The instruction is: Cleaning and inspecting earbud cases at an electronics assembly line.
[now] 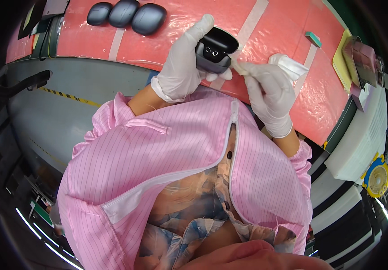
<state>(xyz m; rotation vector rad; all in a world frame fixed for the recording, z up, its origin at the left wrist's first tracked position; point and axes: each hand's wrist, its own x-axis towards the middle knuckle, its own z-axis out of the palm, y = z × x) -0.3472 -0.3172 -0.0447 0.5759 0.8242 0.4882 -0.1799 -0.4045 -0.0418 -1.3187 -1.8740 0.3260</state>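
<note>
In my gloved left hand (182,63) is a dark grey earbud charging case (213,64), gripped from its left side above the table's near edge. Its lid (221,39) stands up, and small shiny spots show inside the black interior. My gloved right hand (270,92) is closed in a pinch just right of the case. A pale tip shows at its fingers beside the case, too small to name. Crumpled white material (289,66), perhaps a cloth, lies on the table behind that hand.
Several things lie on the red-covered table (275,27). Three closed dark cases (124,14) sit in a row at the far left. A small green block (313,39) lies at the far right, near a yellow pad (341,60). White foam sheets (358,139) and a small yellow-blue fan (377,176) are to the right.
</note>
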